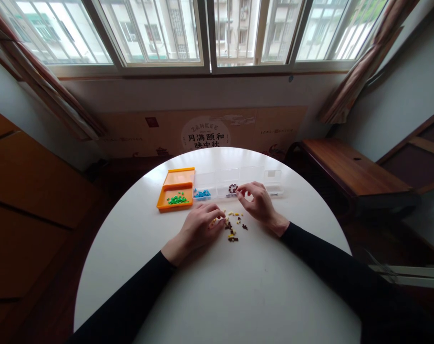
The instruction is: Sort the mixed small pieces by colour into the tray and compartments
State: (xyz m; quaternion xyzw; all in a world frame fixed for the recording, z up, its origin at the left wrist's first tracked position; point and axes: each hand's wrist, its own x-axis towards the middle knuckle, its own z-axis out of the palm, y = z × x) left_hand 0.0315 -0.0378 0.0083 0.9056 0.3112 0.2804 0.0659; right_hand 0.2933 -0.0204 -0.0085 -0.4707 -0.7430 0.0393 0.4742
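Pile of small brown, yellow and cream pieces, head view: loose on round white table, between left hand and right hand. Probably light, stiff plastic, prone to skidding on the smooth top; best taken singly, by the edges, between thumb and fingertip. Brown ring: at transparent compartment box, just beside right fingertips; inside or on top, cannot tell. Probably light, and fragile if merely pressed together; best held by outer rim, on opposite sides.

Left hand: low at the pile, fingers curled, narrow gap at thumb; any piece within, cannot tell. Right hand: over front of transparent compartment box, thumb and index nearly meeting; grip on any piece, cannot tell.

Count: hands, two. Brown ring, one. Transparent compartment box, one; lids raised, number uncertain. Orange box, one, lid laid back. Green pieces, one main heap, in orange box. Blue pieces, one heap, in leftmost compartment. Pile, one; individual pieces too small and overlapped for exact count. Table, one.
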